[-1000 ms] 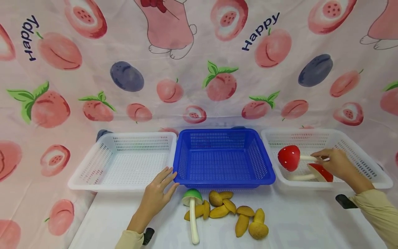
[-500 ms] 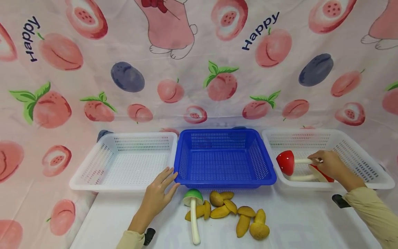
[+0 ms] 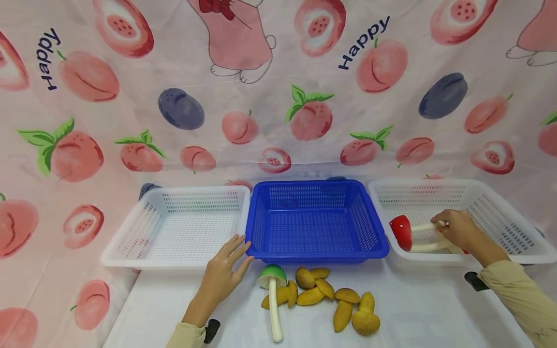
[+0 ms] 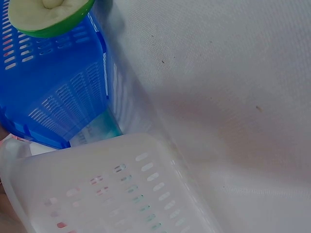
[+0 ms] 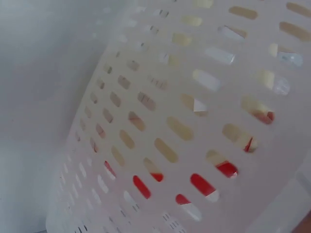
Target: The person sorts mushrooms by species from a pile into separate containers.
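Note:
In the head view my right hand [image 3: 463,232] reaches into the right white basket [image 3: 417,191] and pinches the white stem of a red toy mushroom [image 3: 401,233] with white dots. Its cap points left, near the basket's front left corner. A second red mushroom [image 3: 428,248] lies beneath, its cap mostly covered by the hand. Through the basket slots [image 5: 160,97] in the right wrist view, patches of red and cream show. My left hand [image 3: 224,268] has its fingers extended, tips at the corner where the left white basket [image 3: 174,263] meets the blue basket [image 3: 317,253].
In front of the blue basket, a green-capped mushroom [image 3: 272,276] with a long white stem lies across a brown mushroom [image 3: 292,294]. Several more brown mushrooms [image 3: 345,309] lie to its right on the white table. A peach-print cloth [image 3: 278,96] hangs behind the baskets.
The right hand has shifted slightly left with the red mushroom, whose cap has turned and come down toward the basket's front, over the other one. My left hand stays at the basket corner.

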Motion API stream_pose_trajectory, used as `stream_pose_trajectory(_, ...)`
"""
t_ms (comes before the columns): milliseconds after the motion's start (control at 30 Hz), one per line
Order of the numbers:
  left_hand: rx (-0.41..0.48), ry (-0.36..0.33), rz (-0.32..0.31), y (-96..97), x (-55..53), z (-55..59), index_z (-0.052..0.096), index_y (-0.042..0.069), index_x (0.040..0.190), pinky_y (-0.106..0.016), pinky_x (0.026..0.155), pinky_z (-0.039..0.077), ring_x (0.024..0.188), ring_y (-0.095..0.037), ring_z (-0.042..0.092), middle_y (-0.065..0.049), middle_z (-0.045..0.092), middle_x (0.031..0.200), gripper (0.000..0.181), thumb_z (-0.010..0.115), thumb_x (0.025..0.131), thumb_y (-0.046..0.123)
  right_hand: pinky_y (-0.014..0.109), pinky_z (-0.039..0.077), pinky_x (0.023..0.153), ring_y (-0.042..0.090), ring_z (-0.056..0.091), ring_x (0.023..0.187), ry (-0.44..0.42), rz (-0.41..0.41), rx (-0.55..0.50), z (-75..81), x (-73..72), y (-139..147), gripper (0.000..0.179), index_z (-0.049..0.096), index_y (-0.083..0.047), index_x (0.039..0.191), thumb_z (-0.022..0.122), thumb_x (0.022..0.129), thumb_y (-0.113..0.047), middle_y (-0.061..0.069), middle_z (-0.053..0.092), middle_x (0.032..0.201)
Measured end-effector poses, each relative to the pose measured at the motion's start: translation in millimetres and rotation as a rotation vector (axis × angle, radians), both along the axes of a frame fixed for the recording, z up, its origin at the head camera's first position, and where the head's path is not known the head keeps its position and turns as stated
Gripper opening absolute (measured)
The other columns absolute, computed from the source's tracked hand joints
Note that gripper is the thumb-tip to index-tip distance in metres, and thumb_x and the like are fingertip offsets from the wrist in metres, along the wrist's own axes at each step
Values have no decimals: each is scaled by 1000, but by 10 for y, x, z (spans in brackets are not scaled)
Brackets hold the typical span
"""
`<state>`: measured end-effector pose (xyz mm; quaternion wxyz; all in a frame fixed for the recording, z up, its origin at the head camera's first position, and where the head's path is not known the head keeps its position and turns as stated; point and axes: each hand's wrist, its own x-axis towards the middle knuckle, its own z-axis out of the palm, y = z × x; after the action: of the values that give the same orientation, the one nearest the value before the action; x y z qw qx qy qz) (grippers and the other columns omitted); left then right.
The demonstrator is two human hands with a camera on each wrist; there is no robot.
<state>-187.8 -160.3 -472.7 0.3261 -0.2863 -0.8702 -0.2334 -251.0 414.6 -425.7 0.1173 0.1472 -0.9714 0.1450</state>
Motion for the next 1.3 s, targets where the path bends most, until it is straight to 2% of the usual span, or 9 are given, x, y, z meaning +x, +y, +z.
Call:
stream_pose_trajectory(100,-6,-10,0,8,-1,-1,67,0,114,-49,88,50,118,-37,53,-19,60,123,39,75,80,17,47,51,59,36,57,68,10,-8,-15,-5,19,-2,13,68,10,81,65,69,13,29,63,82)
stream_pose_trajectory(200,-9,-22,0,14,0,-9,67,0,115,-48,89,49,119,-37,52,-19,60,124,39,74,81,18,61,48,71,46,57,79,-14,-33,-38,-2,37,-8,16,67,12,87,65,71,12,34,61,90)
stream_pose_trajectory(300,-6,-23,-1,16,5,-38,67,1,115,-49,88,50,119,-36,52,-18,60,124,39,74,81,18,66,44,77,53,54,89,-11,-46,-55,-8,63,-18,19,67,12,91,65,72,11,37,60,95)
stream_pose_trajectory(467,-10,-28,2,28,29,-74,67,2,115,-48,88,50,119,-35,52,-17,60,125,39,75,80,18,63,48,74,52,55,90,0,-46,-85,25,163,-68,17,68,9,93,68,75,7,36,60,98)
stream_pose_trajectory(667,-11,-36,4,31,43,-53,67,1,115,-48,88,50,119,-35,52,-17,59,125,38,73,82,19,62,49,73,48,56,89,20,-31,-145,162,331,-216,18,69,5,96,70,79,0,31,63,98)
stream_pose_trajectory(833,-7,-18,5,17,25,-58,67,0,114,-49,88,50,118,-36,53,-19,60,124,38,74,81,17,55,54,67,46,59,88,10,8,-203,278,458,-359,20,68,3,99,70,79,-1,28,63,101)
stream_pose_trajectory(1100,-24,1,14,4,16,-33,67,1,115,-49,88,49,118,-37,53,-19,60,124,39,75,80,17,49,56,64,42,62,85,62,62,-208,378,636,-569,23,67,0,101,71,78,1,18,65,97)
stream_pose_trajectory(1300,-20,16,4,6,-2,-16,68,0,114,-49,87,50,117,-37,54,-19,60,123,39,75,80,17,46,57,65,38,64,85,4,82,-237,434,764,-684,27,66,-1,105,71,80,-1,16,66,99)
